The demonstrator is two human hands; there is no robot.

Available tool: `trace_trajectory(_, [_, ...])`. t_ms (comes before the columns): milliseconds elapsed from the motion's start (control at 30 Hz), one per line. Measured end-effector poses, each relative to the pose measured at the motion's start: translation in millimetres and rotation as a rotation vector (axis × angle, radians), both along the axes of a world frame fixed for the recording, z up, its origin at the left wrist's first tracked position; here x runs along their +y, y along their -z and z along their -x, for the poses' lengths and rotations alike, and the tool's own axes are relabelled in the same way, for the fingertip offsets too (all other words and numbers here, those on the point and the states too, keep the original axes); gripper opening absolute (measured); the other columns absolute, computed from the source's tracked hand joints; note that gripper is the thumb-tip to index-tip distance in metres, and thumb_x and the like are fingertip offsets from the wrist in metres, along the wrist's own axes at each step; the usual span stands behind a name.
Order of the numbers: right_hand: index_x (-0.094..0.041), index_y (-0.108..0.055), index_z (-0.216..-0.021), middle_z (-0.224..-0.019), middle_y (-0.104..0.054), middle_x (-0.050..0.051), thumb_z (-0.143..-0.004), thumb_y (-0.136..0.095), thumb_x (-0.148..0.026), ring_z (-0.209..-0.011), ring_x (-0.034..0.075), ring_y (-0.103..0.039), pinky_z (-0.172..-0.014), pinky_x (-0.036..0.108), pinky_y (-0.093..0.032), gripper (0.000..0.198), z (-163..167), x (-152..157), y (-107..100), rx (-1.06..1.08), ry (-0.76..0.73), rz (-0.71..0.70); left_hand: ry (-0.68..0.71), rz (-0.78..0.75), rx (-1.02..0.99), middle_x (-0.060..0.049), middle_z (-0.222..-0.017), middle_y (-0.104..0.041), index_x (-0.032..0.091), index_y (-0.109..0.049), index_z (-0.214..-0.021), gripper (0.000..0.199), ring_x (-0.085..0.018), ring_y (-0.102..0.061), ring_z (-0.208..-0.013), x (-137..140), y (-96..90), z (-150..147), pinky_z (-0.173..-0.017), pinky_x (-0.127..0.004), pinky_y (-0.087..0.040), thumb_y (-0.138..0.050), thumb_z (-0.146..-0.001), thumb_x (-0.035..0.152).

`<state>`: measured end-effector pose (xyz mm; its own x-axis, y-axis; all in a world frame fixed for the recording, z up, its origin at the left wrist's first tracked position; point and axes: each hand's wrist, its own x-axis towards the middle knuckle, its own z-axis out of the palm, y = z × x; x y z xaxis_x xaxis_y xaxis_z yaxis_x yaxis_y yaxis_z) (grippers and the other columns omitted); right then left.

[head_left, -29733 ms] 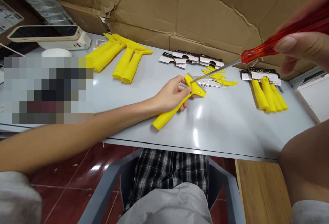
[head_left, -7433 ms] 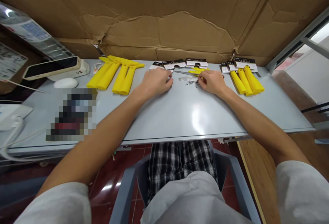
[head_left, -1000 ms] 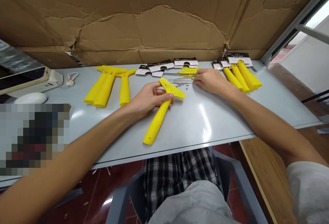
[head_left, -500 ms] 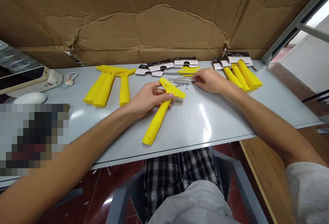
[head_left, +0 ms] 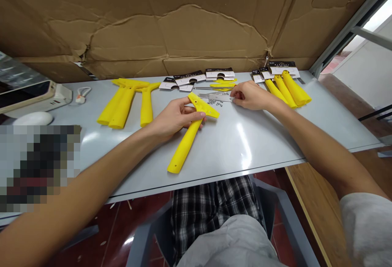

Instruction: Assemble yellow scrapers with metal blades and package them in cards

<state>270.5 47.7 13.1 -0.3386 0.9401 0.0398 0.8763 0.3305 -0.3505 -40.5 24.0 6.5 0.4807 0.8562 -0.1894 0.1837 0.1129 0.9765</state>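
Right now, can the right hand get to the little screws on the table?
Probably yes. The right hand rests at a metal blade, just beside the small screws, with only bare table between them.

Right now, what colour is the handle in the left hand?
Bright yellow; the handle shows best in the head view, held by the left hand.

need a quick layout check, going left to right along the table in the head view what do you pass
white mouse → loose yellow handles → left hand holding a yellow scraper handle → right hand at the metal blades → carded yellow scrapers
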Motion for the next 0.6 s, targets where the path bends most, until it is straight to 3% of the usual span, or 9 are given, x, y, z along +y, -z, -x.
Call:
trace_trajectory(200, [-0.015,-0.079,-0.091,-0.081,-0.072,0.005,-0.093,-0.075,-0.023,-0.074,0.015,-0.058,-0.076,0.033,-0.044,0.009,0,-1,-6,0.216,0.02,0.015,-0.003,0.0,0.026,-0.01,-0.094,-0.085,0.018,-0.074,-0.114,0.053,-0.022,-0.078,-0.073,-2,-2.9,-1,-0.07,-0.035,-0.063,-0.101,-0.079,0.046])
trace_trajectory(367, [-0.016,-0.074,-0.086,-0.08,-0.071,0.006,-0.092,-0.088,-0.04,-0.066,0.012,-0.056,-0.059,0.03,-0.042,0.029,9,-12,-12,0.662,0.05,0.255,-0.016,-0.016,0.016,-0.009,-0.094,-0.085,0.018,-0.074,-0.113,0.049,-0.021,-0.078,-0.072,-3,-2.0,-1,-0.069,-0.034,-0.063,-0.1,-0.08,0.044])
trace_trajectory(600, [-0.015,-0.071,-0.075,-0.081,-0.077,0.009,-0.079,-0.099,-0.044,-0.065,0.011,-0.06,-0.05,0.024,-0.04,0.041,40,-31,-10,0.951,-0.039,0.466,-0.014,-0.005,0.001,-0.009,-0.095,-0.085,0.018,-0.074,-0.115,0.042,-0.021,-0.078,-0.072,-4,-1.6,-2,-0.07,-0.035,-0.066,-0.095,-0.084,0.037])
